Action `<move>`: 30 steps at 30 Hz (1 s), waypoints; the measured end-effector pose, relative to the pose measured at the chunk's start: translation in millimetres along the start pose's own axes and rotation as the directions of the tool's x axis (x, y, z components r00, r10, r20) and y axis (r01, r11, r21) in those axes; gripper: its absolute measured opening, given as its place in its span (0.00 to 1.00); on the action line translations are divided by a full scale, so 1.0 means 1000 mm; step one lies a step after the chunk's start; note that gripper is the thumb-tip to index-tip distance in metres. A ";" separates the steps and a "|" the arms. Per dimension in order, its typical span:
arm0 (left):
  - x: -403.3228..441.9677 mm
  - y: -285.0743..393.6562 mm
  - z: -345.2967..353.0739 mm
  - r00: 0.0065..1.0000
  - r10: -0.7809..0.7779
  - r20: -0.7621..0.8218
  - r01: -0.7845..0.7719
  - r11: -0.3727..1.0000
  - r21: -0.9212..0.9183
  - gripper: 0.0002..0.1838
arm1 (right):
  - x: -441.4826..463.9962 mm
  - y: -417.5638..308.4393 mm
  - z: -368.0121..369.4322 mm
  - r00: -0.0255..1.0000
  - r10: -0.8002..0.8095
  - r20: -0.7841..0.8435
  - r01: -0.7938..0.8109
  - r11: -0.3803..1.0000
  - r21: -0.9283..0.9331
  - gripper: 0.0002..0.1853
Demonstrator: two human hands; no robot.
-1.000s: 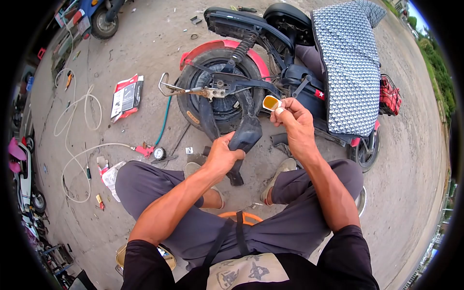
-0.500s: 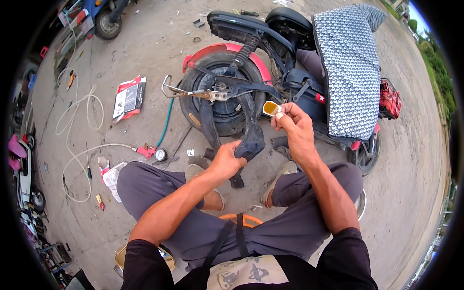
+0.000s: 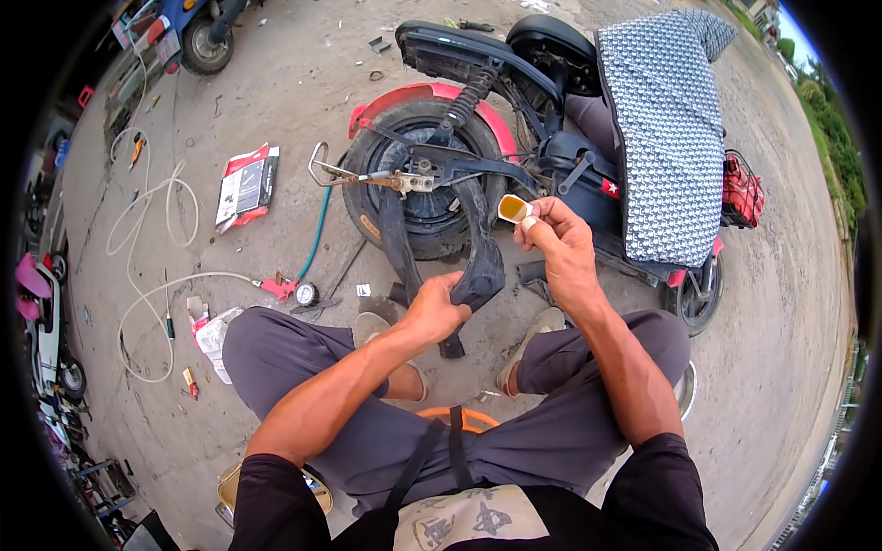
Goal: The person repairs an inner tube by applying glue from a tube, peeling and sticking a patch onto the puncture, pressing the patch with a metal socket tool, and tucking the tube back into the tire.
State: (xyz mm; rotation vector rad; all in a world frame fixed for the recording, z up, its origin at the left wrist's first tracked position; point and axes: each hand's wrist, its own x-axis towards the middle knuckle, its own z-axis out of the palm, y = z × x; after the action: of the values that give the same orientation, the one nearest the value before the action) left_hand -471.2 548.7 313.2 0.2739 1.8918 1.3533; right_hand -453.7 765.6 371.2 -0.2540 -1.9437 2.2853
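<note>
A black inner tube [image 3: 481,266] hangs out from the rear wheel [image 3: 367,197] of a scooter lying on its side. My left hand [image 3: 435,310] grips the tube's near end, its fingers wrapped round the rubber. Between the thumb and fingers of my right hand [image 3: 562,246] is a small patch [image 3: 513,208], amber in the middle with a white edge. The patch is held up just right of the tube, apart from it.
A pink-red air inflator with gauge [image 3: 305,294] and hose lies left on the ground, near a red-white package [image 3: 246,188]. A patterned cover [image 3: 663,138] drapes the scooter's front. Another scooter [image 3: 204,46] stands at upper left.
My right hand has moved slightly down with the patch. My left hand is a little lower, still on the tube. The scooter appears slightly shifted right and down in view.
</note>
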 end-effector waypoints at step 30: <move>0.000 0.000 0.001 1.000 0.013 0.018 -0.013 1.000 0.006 0.21 | -0.001 0.001 0.001 1.000 -0.008 0.009 0.008 1.000 -0.028 0.03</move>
State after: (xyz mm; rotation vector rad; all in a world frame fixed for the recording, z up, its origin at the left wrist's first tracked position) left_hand -470.6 549.4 313.3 0.3009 1.8829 1.3496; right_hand -453.0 764.8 370.7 -0.2390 -1.9783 2.2602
